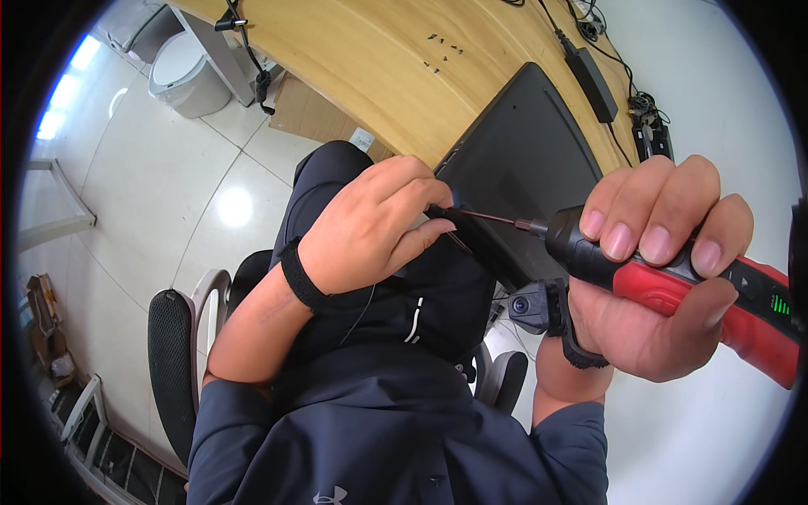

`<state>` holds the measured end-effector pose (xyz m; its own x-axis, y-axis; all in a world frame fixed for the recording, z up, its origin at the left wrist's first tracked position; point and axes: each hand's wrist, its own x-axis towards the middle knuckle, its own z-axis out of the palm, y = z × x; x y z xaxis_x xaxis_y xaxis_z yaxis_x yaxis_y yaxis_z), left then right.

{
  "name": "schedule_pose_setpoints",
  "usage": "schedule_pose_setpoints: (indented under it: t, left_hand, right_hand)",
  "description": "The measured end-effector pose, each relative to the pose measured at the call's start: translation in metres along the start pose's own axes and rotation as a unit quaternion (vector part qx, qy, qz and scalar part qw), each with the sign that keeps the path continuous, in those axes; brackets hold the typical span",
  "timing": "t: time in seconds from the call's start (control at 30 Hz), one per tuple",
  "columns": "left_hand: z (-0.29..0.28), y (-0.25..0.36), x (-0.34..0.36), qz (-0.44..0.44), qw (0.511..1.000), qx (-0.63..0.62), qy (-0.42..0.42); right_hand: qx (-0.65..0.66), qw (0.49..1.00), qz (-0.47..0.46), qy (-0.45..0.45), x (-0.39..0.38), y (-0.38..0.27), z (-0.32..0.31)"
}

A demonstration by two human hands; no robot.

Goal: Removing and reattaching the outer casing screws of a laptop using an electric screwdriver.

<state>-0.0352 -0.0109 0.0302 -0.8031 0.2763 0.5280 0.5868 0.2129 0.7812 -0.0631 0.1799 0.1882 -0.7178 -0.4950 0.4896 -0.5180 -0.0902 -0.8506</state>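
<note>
My right hand is wrapped round a red and black electric screwdriver, which lies nearly level with its bit pointing left. The long thin bit reaches across to the fingertips of my left hand. Those fingers are closed in a pinch around a small dark piece at the bit's tip; most of it is hidden, so its kind does not show. Beneath the bit is a black laptop, shut and lying on the table, its near part overhanging the edge towards my lap.
Several tiny dark screws lie scattered on the wooden table. A black power adapter and tangled cables are beyond the laptop. A small camera is strapped at my right wrist. A white bin stands on the floor.
</note>
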Motion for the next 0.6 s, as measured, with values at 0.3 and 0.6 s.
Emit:
schedule_pose_setpoints:
  t: [0.3, 0.6]
  left_hand:
    - [0.000, 0.001, -0.004, 0.021, 1.000, 0.014, 0.003]
    - [-0.003, 0.002, -0.003, -0.002, 1.000, 0.002, -0.014]
  right_hand:
    - [-0.012, 0.999, 0.027, 0.038, -0.001, -0.002, 0.009]
    - [-0.054, 0.994, 0.046, 0.079, 0.007, 0.001, 0.024]
